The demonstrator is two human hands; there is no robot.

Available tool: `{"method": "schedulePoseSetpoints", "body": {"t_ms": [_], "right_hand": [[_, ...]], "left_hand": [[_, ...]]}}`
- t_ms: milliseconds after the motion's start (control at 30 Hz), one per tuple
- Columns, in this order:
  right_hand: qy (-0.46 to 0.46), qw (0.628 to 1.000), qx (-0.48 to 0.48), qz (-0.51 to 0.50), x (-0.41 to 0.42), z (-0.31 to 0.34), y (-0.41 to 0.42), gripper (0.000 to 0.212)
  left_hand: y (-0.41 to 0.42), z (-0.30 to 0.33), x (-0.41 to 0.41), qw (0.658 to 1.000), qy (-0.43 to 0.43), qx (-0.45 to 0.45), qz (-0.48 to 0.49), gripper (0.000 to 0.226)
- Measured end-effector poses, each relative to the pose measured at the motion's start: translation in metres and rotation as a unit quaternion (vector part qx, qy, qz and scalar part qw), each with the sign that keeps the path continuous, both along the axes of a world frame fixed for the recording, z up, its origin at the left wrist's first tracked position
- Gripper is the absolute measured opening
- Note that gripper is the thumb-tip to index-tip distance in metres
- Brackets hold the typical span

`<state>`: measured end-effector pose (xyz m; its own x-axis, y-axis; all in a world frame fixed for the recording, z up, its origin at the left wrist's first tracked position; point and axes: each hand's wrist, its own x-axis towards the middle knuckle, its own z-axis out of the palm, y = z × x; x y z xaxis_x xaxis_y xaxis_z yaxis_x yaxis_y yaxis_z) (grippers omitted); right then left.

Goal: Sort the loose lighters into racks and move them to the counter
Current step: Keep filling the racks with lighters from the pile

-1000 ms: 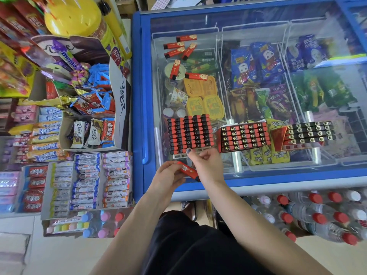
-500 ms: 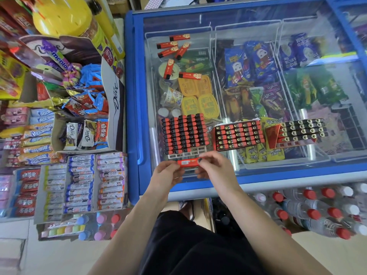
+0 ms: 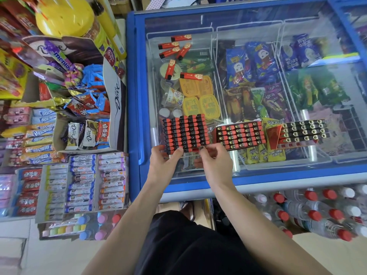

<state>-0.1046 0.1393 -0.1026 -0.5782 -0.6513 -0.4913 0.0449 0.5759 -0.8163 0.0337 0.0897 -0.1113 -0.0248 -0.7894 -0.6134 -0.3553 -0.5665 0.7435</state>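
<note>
- Lighters (image 3: pixel 174 49): six lie loose on the freezer lid (image 3: pixel 248 26), well beyond the left rack (image 3: pixel 185 133).
- Left rack: nearly full, near the lid's front edge; two more racks (image 3: pixel 240 134) sit to its right.
- Left hand (image 3: pixel 163 162) and right hand (image 3: pixel 215 162): fingers curl at the left rack's near edge; whether they pinch a lighter or the rack itself, I cannot tell.
- Step, as I judge it: seating a lighter in the front row.
- Next move calls for a reach past the left rack to the loose ones.
</note>
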Motion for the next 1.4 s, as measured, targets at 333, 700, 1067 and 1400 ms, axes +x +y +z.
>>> {"method": "schedulePoseSetpoints", "body": {"t_ms": [333,700,1067,1400], "right_hand": [[-0.148,0.987,0.041,-0.046,0.005,-0.006,-0.007,0.027],[0.165,0.981,-0.056,0.083,-0.01,0.028,-0.023,0.022],[0.358,0.853,0.011,0.38,-0.082,0.023,-0.181,0.057],[0.49,0.681,0.133,0.527,-0.096,-0.027,-0.278,0.044]], "left_hand": [[-0.005,-0.012,0.001,0.998,-0.054,-0.006,-0.033,0.047],[-0.068,0.02,-0.018,0.989,-0.071,-0.116,-0.065,0.048],[-0.208,0.014,-0.059,0.922,-0.253,-0.155,-0.248,0.057],[-0.292,-0.027,-0.092,0.822,-0.38,-0.219,-0.364,0.057]]}}
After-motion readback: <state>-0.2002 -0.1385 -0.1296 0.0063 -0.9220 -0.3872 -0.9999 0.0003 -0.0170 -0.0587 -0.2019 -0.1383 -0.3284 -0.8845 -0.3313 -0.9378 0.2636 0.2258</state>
